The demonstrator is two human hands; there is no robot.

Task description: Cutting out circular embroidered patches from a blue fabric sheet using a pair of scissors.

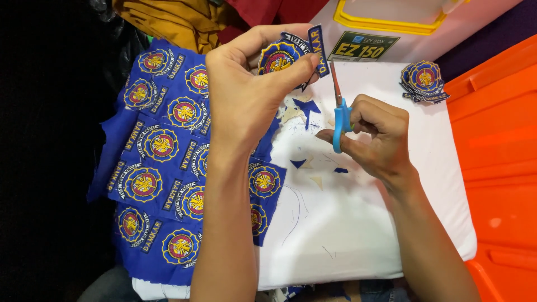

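Two bare forearms reach up from the bottom edge over a white board (358,235). On the left, the left hand (246,95) is raised above the board, thumb and fingers pinched shut on a round embroidered patch (279,56) with a blue border and a red-and-yellow centre; a small oblong blue tab (316,47) hangs joined at its right side. Just right of it, the right hand (375,137) grips blue-handled scissors (340,112), fingers curled through the loops, blades pointing up and nearly closed, tips just beside the tab's lower edge. Whether the blades touch the cloth cannot be told.

Under the left forearm lies a sheet of blue fabric (162,168) covered in rows of the same uncut patches, spreading off the board's left side. Small blue and pale scraps (306,106) litter the board between the hands, with loose threads lower down. At the board's far right corner sits a small stack of cut patches (424,81). Beyond it stands a white box with a yellow handle (391,25), an orange bin (498,156) lies to the right, and mustard cloth (173,19) is bunched at the top left.
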